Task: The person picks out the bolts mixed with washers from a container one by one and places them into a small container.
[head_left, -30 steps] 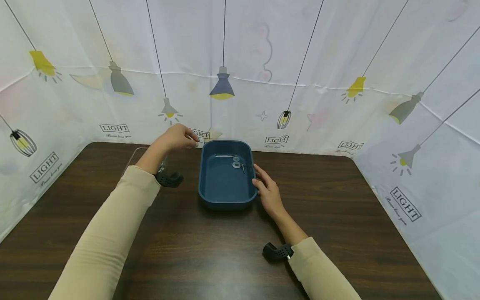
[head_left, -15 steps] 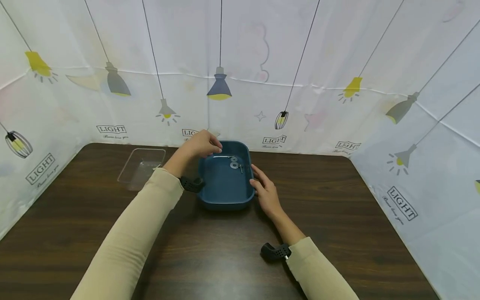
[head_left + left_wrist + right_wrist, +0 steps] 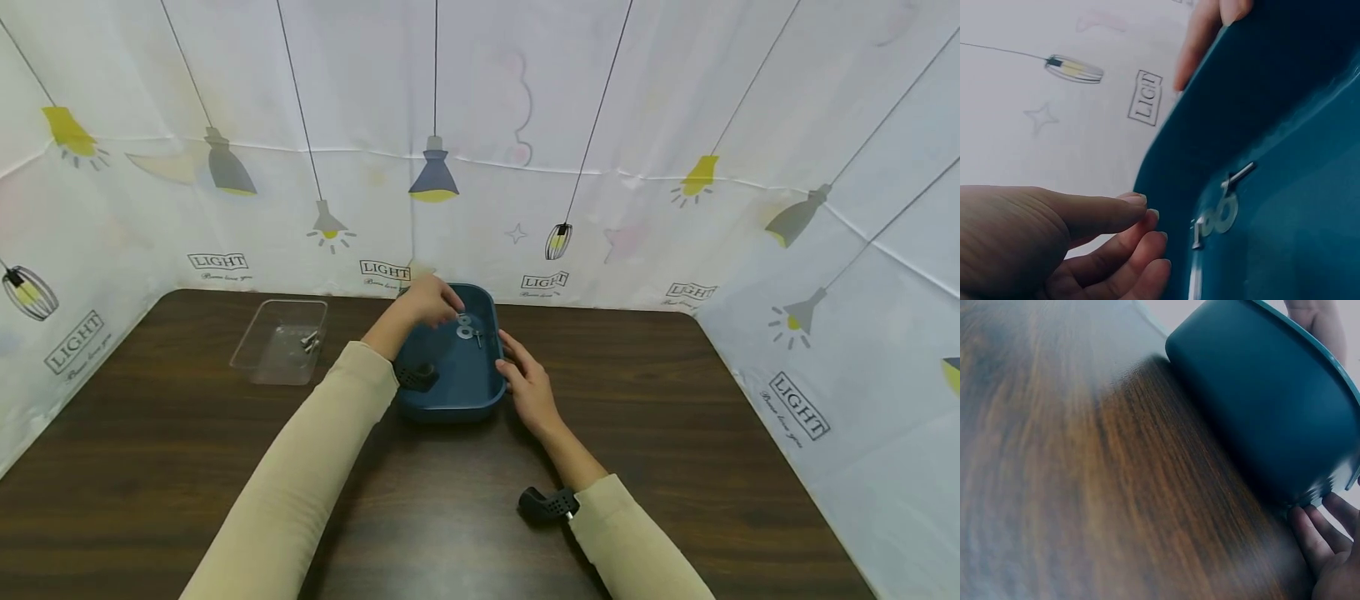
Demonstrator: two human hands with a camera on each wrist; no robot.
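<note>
A deep blue rectangular bin (image 3: 450, 379) stands on the table. Inside it, near the far right, lie flat metal washers (image 3: 1227, 212), a small screw (image 3: 1242, 175) and another slim metal fastener (image 3: 1195, 234). My left hand (image 3: 429, 302) hovers over the bin's far left part, thumb and fingertips close together, with nothing visible between them. Its fingers hide part of the bin floor in the head view. My right hand (image 3: 534, 392) holds the bin's right side, its fingers (image 3: 1311, 540) against the outer wall and its thumb at the rim.
A clear plastic tray (image 3: 258, 367) with a few small metal pieces (image 3: 310, 340) sits to the left of the bin. The dark wooden table (image 3: 675, 433) ends at a white lamp-print cloth (image 3: 495, 208) behind and at both sides.
My left hand has moved right and down, from near the clear tray to over the bin, uncovering the tray. My right hand stays at the bin's side.
</note>
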